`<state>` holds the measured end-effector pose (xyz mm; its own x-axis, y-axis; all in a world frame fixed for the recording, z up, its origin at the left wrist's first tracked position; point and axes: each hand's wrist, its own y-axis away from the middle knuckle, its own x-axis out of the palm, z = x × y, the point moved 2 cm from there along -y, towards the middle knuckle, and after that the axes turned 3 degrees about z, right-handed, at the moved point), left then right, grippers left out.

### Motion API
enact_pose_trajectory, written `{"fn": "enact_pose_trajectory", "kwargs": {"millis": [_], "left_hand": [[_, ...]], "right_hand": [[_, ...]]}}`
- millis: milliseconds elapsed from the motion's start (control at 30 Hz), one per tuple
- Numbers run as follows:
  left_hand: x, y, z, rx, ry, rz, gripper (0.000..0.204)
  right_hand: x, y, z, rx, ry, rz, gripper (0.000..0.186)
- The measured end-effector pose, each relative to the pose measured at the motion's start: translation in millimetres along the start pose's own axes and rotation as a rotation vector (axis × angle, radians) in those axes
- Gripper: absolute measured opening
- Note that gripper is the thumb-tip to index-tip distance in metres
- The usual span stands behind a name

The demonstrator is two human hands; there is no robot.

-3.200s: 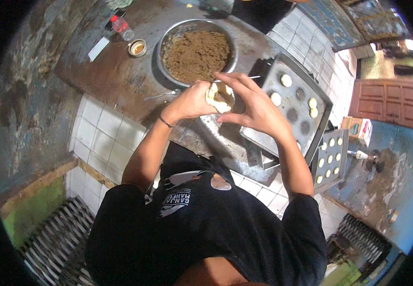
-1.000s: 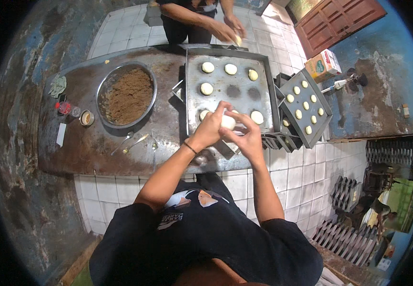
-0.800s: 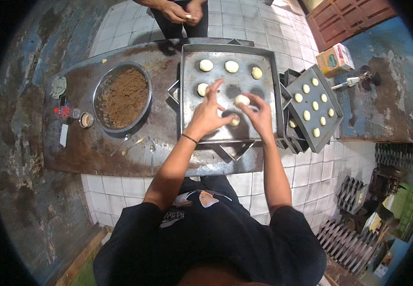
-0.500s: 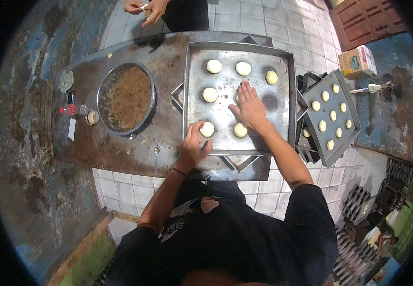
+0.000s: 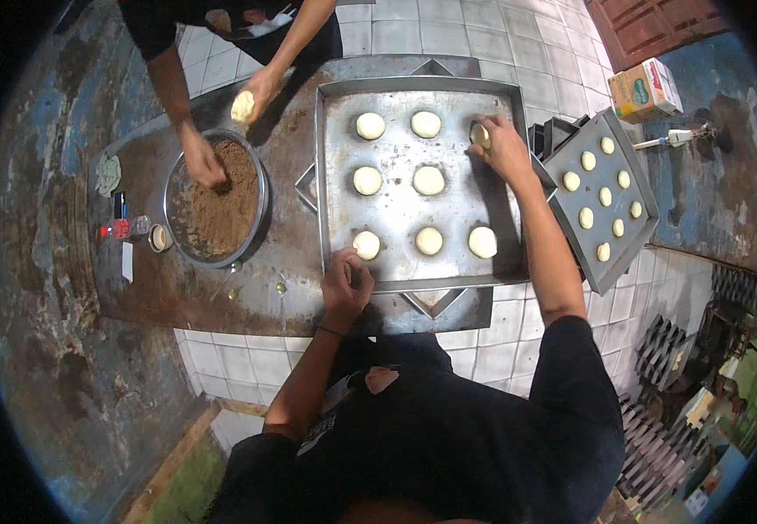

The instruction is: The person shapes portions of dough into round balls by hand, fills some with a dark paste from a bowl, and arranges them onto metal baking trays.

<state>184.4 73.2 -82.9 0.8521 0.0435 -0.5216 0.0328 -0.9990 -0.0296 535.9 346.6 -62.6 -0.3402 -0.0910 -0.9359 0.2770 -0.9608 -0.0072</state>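
A round, pale dough ball (image 5: 480,135) in the far right of the large metal tray (image 5: 332,218) is between the fingertips of my right hand (image 5: 502,147). At the tray's near left corner is my left hand (image 5: 346,284), fingers loosely curled and thumb apart, with nothing visible between them. Its index finger is beside the near left dough ball (image 5: 365,245), perhaps touching it. Several more dough balls stand in rows, among them a middle one (image 5: 429,180) and a near right one (image 5: 482,242).
Left of the tray stands a metal bowl (image 5: 263,210) of brown crumbly filling (image 5: 221,210). Across the table, a co-worker has one hand (image 5: 201,162) in it and holds dough (image 5: 243,106) in the other. A second tray (image 5: 601,278) of dough balls lies tilted at right, near a carton (image 5: 645,90).
My right hand has gone from lying flat over the middle dough ball to the far right one. My left hand has drawn back slightly. The co-worker has reached into the bowl.
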Motion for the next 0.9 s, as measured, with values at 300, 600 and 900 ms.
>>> {"fn": "enact_pose_trajectory", "kwargs": {"millis": [300,600,900], "left_hand": [[-16.4,-86.8,-46.9,-0.182,0.738,0.014,0.042],[-141.8,-93.6,-78.1,-0.104,0.802,-0.398,0.059],[-300.4,-35.3,15.3,-0.108,1.423,-0.521,0.045]], "right_hand": [[-7.9,12.4,103.7,0.029,-0.882,0.489,0.036],[-2.9,80.5,379.1,-0.032,-1.193,0.007,0.023],[31.9,42.7,556.4,-0.025,-1.202,0.331,0.017]]}}
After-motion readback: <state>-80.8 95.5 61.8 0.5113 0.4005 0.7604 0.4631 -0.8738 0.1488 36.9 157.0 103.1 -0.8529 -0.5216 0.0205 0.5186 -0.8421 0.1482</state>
